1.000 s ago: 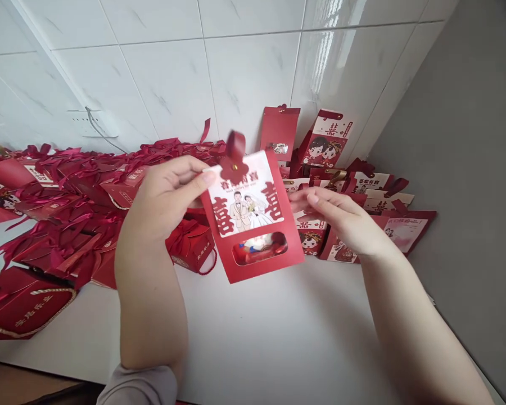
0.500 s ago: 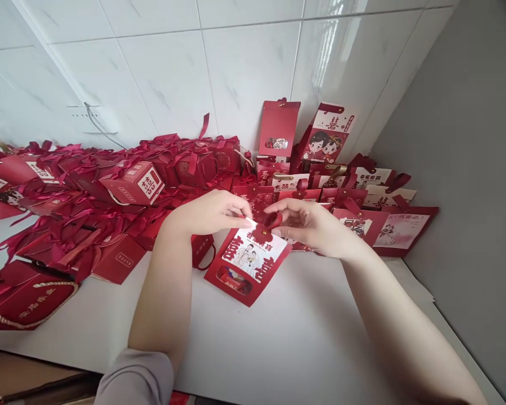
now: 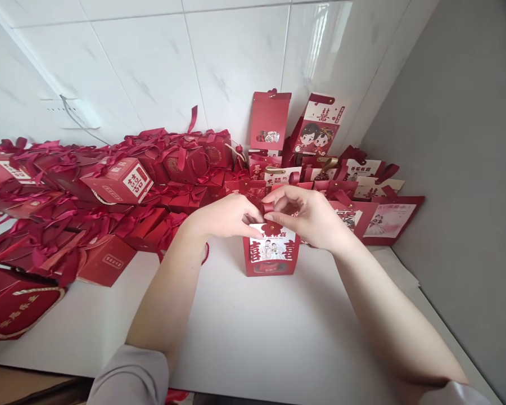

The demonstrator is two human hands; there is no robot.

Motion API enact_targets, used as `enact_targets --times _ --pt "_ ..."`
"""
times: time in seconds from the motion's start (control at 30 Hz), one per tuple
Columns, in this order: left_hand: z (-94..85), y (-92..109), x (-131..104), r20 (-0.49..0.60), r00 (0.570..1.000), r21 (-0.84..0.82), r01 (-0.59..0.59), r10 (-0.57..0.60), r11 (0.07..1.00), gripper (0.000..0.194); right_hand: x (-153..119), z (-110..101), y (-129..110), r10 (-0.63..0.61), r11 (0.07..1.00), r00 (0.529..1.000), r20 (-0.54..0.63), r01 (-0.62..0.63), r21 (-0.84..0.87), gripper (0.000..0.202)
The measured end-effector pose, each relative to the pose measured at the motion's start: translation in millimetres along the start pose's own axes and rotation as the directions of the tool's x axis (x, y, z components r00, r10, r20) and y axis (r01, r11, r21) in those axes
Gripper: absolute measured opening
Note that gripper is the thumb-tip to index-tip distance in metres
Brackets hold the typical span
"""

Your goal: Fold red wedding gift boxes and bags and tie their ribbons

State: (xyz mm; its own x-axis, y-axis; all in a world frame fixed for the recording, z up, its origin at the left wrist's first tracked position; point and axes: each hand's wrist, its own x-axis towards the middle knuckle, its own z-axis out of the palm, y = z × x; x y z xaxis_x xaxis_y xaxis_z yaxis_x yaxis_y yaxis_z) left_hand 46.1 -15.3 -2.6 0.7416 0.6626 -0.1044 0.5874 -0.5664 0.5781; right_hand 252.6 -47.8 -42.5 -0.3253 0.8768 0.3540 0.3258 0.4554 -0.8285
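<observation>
A red and white gift box point(image 3: 272, 250) stands nearly upright on the white table, its front showing a bride and groom drawing and a clear window low down. My left hand point(image 3: 231, 216) pinches the box's upper left edge, with some of the fingertips hidden behind it. At the top, my right hand point(image 3: 303, 216) is closed on the box's dark red strap handle point(image 3: 269, 209), thumb in front and forefinger bent over it. A flower-shaped tab point(image 3: 272, 229) lies on the box's front just below the strap.
Several similar gift boxes point(image 3: 373, 169) stand in rows behind my hands, against the tiled wall point(image 3: 236, 56). A large heap of red ribboned boxes point(image 3: 109, 261) covers the left side of the white table point(image 3: 236, 349). A grey panel point(image 3: 459, 169) rises on the right.
The gift box has turned from a slanted position to nearly upright and moved slightly right, its base now on the table. Both hands have stayed at its top. The view has shifted a little.
</observation>
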Motion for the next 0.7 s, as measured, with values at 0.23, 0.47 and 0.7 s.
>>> enact_targets --times 0.23,0.47,0.7 --pt "1.3 -2 1 -0.007 1.0 0.023 0.01 -0.009 1.0 0.036 -1 -3 -2 -0.022 1.0 1.0 0.007 0.022 -0.002 0.021" --pt "6.8 -6 7 -0.086 0.995 0.007 0.049 -0.048 0.999 0.036 -4 -17 -5 0.019 0.983 0.99 0.137 -0.044 0.18 0.038" --pt "5.1 -3 7 -0.282 0.956 -0.274 0.002 -0.082 0.962 0.024 -4 -23 -3 -0.045 0.943 0.995 0.084 0.014 0.332 0.056"
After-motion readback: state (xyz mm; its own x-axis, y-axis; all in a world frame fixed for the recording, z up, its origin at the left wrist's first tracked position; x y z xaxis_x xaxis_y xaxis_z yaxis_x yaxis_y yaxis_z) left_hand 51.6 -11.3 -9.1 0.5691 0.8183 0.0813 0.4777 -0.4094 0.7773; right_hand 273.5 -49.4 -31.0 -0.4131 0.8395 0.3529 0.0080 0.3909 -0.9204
